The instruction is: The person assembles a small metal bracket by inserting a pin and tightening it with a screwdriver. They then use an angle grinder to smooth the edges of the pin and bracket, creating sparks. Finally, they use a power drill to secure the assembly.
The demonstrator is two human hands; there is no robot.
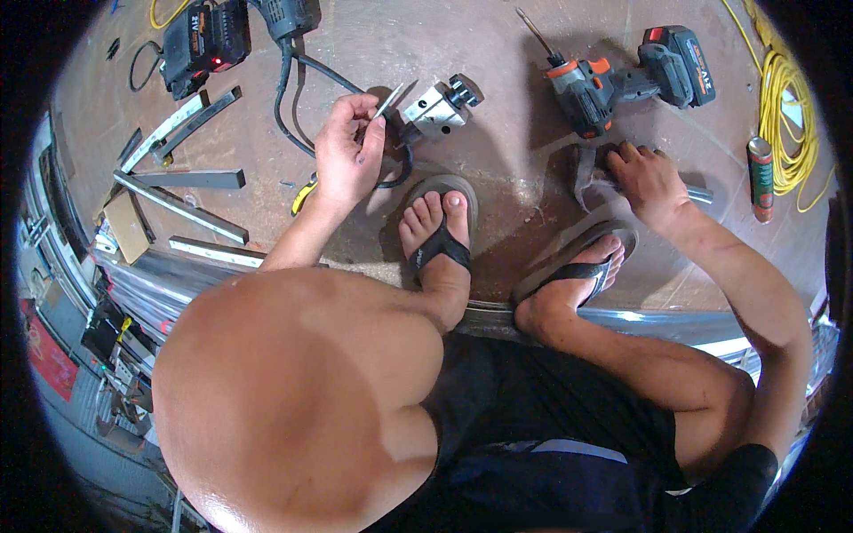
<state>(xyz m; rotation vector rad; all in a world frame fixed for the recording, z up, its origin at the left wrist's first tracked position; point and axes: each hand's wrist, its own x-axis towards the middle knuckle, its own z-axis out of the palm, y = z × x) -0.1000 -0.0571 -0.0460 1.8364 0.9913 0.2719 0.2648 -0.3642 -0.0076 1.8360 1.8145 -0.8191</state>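
Observation:
My left hand (349, 151) is closed in a pinch on a thin, flat metal piece (388, 99), its edge pointing up and away from me. Just right of those fingers lies a silver metal block with a black knob (438, 111). My right hand (649, 184) curls down over a hammer-like metal tool (584, 176) on the floor. The tool's curved grey end shows left of the fingers and a straight metal end to the right; the palm hides its middle. Beyond my right hand rests an orange and black cordless drill driver (582, 93) with a long bit.
Several metal bars (182, 204) lie at the left. A battery charger with battery (204, 44) and a corded power tool (289, 16) stand at the far left, the black cord looping near my left hand. A coiled yellow cord (789, 124) and a spray can (761, 178) are at right.

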